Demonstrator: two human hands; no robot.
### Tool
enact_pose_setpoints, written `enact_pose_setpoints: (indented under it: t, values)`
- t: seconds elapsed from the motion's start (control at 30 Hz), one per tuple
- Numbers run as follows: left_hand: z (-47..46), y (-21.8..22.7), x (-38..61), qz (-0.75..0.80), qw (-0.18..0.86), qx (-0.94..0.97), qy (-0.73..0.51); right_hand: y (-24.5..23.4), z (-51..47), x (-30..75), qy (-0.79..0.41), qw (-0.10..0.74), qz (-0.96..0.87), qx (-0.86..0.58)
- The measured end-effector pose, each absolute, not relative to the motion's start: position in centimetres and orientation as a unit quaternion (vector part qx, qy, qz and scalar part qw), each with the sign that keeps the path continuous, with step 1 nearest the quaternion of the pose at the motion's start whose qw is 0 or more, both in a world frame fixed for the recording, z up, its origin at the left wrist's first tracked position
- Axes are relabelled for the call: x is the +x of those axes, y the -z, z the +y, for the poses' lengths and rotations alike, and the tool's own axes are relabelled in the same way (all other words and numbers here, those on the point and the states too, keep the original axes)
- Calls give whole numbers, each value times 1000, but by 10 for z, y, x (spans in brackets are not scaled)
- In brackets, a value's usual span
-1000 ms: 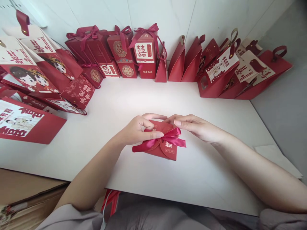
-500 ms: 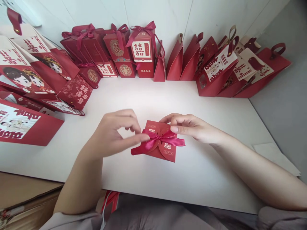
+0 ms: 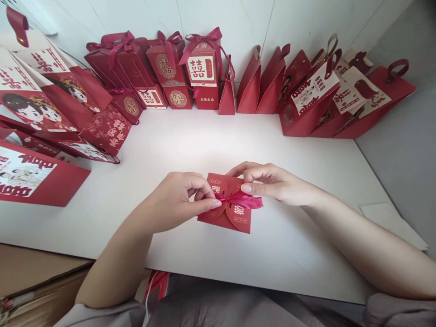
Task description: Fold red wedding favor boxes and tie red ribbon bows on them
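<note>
A small square red gift box [image 3: 240, 219] with gold characters and curved overlapping flaps lies on the white table, turned slightly. Across its top runs a crimson satin ribbon [image 3: 250, 201], gathered in a bow or knot at the centre. My left hand [image 3: 182, 200] pinches the ribbon just left of that knot, thumb against curled fingers, and covers the ribbon's left part. At the box's upper right, my right hand [image 3: 272, 184] has its thumb on the ribbon loop and its fingers behind the far edge. The grip's inner side is hidden.
Red boxes tied with ribbon [image 3: 200, 68] stand along the back wall beside folded red boxes [image 3: 250, 86]. More handled gift boxes crowd the right [image 3: 313, 97] and left [image 3: 37, 109]. White sheets [image 3: 391, 222] lie at the right edge; a cardboard box [image 3: 37, 268] is below left.
My left hand has moved down and right, closing its fingers on the ribbon near the knot. The ribbon's left tail is now hidden behind it. My right hand has hardly moved.
</note>
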State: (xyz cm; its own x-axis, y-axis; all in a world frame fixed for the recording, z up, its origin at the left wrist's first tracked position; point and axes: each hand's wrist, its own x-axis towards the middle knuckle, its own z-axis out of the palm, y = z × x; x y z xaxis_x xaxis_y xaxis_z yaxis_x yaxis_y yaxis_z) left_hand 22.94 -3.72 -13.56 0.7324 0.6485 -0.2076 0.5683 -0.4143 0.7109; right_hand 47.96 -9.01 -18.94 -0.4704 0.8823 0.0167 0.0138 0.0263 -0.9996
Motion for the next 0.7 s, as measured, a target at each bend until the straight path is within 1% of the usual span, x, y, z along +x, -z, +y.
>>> enact_pose_setpoints:
  t: [0.13,0.4,0.53,0.7]
  values:
    - [-38,133,229,388,454,802,-7,189,-91,479,-586,372,-619,-367]
    - [-26,134,227,336,549,761,78,189,-92,480,-544,354,-664,-371]
    - [-25,135,225,324,531,776,104,189,-92,478,-536,353,-672,-369]
    - [-23,135,216,272,453,838,135,190,-94,474,-536,353,-675,-365]
